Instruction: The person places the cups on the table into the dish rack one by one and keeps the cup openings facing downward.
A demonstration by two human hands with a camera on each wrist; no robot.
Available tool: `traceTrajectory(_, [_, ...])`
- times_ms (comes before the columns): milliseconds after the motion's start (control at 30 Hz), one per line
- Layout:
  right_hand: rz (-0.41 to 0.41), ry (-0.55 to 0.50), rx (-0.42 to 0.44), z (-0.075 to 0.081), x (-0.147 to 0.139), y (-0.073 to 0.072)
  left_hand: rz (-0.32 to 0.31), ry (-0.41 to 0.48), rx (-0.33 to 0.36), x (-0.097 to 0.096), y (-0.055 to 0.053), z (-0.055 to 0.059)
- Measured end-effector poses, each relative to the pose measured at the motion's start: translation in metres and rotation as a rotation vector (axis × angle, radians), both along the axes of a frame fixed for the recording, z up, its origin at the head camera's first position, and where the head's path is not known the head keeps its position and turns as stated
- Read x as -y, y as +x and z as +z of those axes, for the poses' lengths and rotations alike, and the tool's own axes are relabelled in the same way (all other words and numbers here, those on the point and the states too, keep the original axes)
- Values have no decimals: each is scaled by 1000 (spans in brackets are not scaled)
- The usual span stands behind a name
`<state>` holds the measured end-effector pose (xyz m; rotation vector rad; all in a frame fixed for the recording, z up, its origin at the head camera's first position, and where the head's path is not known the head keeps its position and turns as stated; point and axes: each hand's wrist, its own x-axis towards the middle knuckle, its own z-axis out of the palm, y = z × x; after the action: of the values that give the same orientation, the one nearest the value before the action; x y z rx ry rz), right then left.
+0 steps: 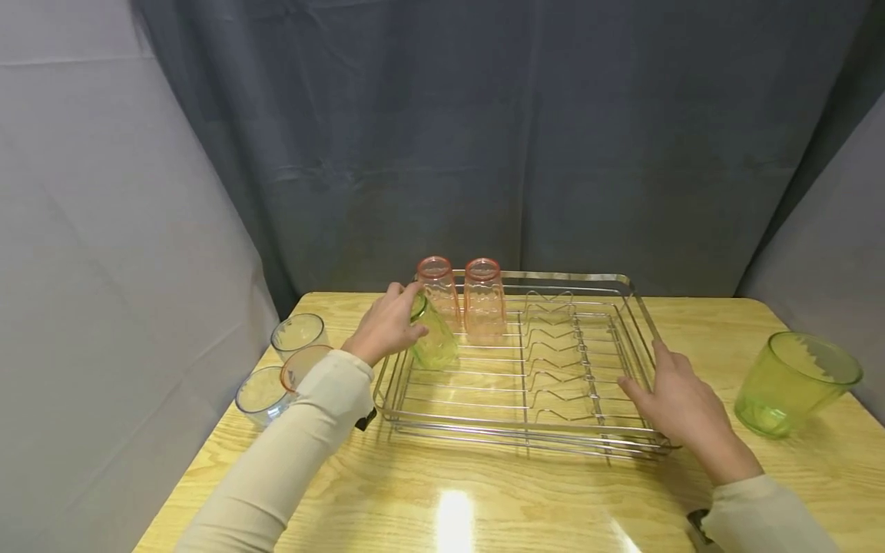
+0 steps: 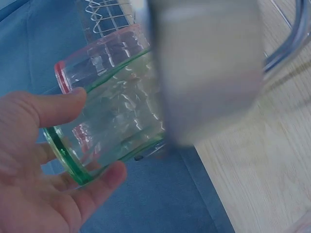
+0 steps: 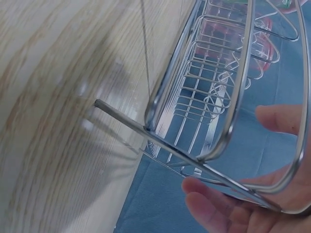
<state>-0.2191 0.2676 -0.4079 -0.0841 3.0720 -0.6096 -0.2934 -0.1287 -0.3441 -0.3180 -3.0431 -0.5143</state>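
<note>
A green drinking glass (image 1: 435,343) leans over the left part of the wire dish rack (image 1: 470,422), its thick base up. My left hand (image 1: 389,329) grips it near that base, thumb on one side and fingers on the other, as the left wrist view shows. Two pink glasses (image 1: 485,301) stand upside down at the rack's back left, close beside the green one. At the rack's right side, my right hand (image 1: 681,395) holds the metal rim, thumb inward and fingers along the outside. A blurred grey block (image 2: 209,73) hides the green glass's mouth in the left wrist view.
Left of the rack stand blue-rimmed glasses (image 1: 299,336) and an orange-rimmed glass (image 1: 293,372), partly behind the left sleeve. A wide green glass (image 1: 795,388) is on the table (image 1: 387,491) at right. Dark curtain (image 1: 442,153) hangs behind.
</note>
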Motion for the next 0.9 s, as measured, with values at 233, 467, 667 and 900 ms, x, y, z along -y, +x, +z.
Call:
traceTrajectory(233, [-2, -10, -1, 2, -2, 0, -6, -10, -6, -8, -8, -5])
traceTrajectory(467, [5, -2, -2, 0, 0, 2, -16, -61, 47, -13, -12, -10])
traceTrajectory(667, [12, -1, -7, 1, -1, 2, -13, -70, 96, -16, -11, -6])
traceTrajectory(900, [11, -6, 1, 1, 1, 1, -19, -13, 126, -11, -8, -5])
